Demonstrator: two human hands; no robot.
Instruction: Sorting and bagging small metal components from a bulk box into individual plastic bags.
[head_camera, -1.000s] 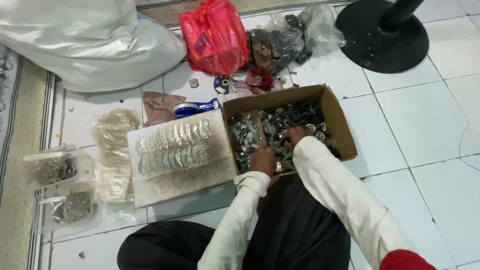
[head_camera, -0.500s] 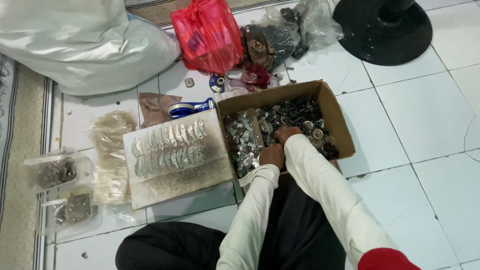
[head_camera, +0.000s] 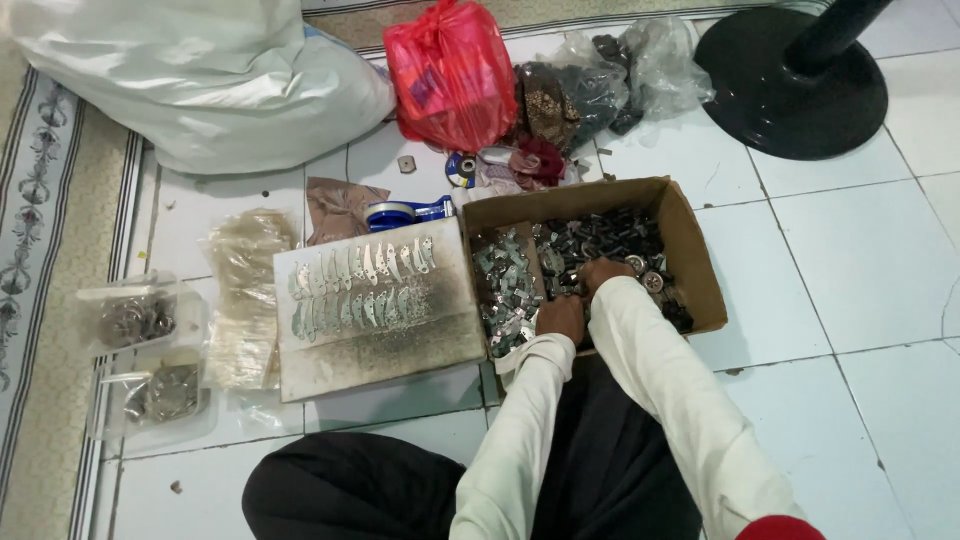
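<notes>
Both my hands reach into an open cardboard box full of small metal parts. My left hand rests among the silvery pieces at the box's near left side, fingers curled into the heap. My right hand digs into the darker parts in the middle. What either hand grips is hidden by the fingers. Left of the box lies a white board with two rows of flat silver blades laid out on it.
A red plastic bag, clear bags of dark parts and a blue tape dispenser lie behind the box. A big white sack is far left, a black round stand base far right. Clear tubs and plastic sleeves sit left.
Both hands have stayed in the box, shifting slightly among the parts. The camera view has drifted a little; nothing else on the floor moved.
</notes>
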